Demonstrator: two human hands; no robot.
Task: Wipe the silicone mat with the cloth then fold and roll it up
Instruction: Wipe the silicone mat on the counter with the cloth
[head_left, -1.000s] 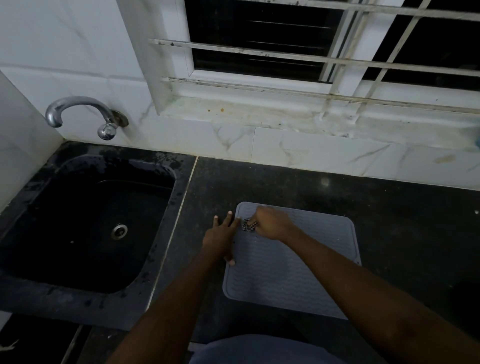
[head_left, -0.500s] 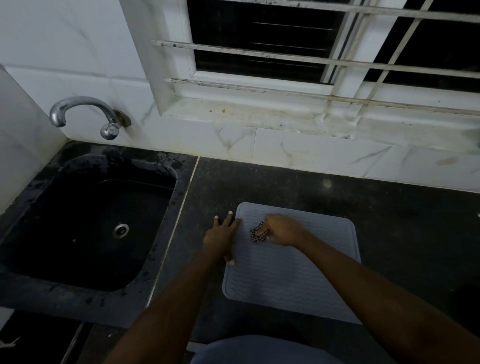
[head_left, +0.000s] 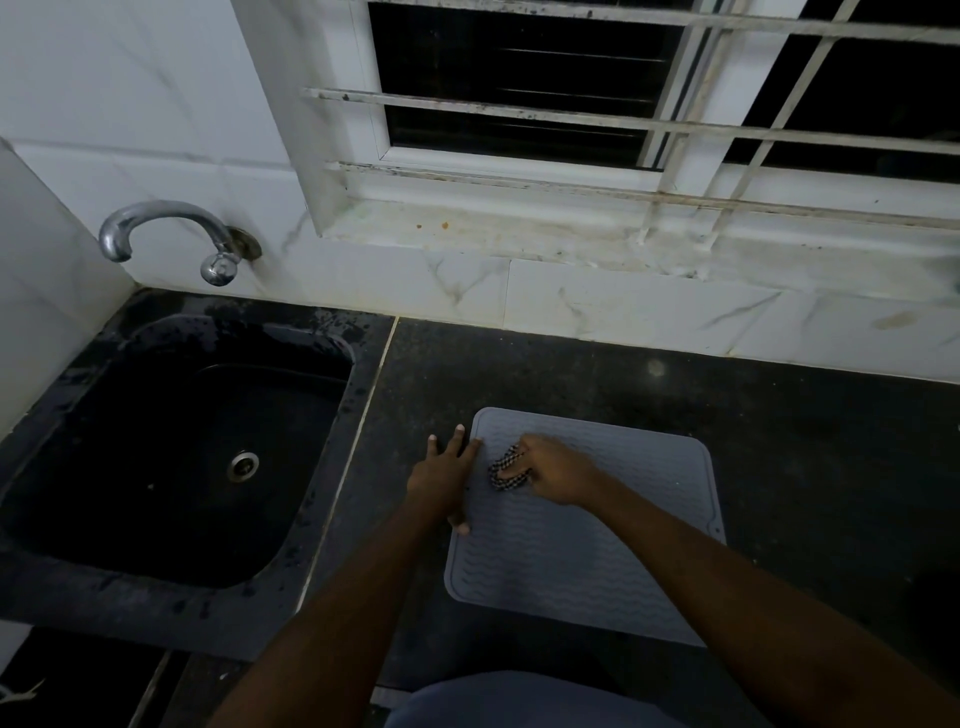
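The grey silicone mat (head_left: 597, 545) lies flat on the dark table (head_left: 779, 441). The right hand (head_left: 558, 475) has its fingers curled around a checked cloth (head_left: 506, 473) on the mat's far left part. The left hand (head_left: 441, 478) rests on the mat's left edge, fingers straight and spread.

I'm working with a dim, flat picture. The window (head_left: 519, 67) panes read black, and the white wall tiles (head_left: 156, 104) at far left are the brightest area, with a cool grey cast. The faucet (head_left: 156, 218) carries small glints. A faint round highlight sits on the dark countertop (head_left: 779, 441), far of the mat (head_left: 597, 561). The sink (head_left: 182, 467) on the left falls almost to black, and I lose detail in its basin. The mat's wavy ridges and the check of the cloth (head_left: 506, 475) stay sharp. Shadows are soft and weak. The window bars (head_left: 519, 117) bow and splay with wide-angle distortion, and the near forearms (head_left: 753, 613) look dark and stretched.
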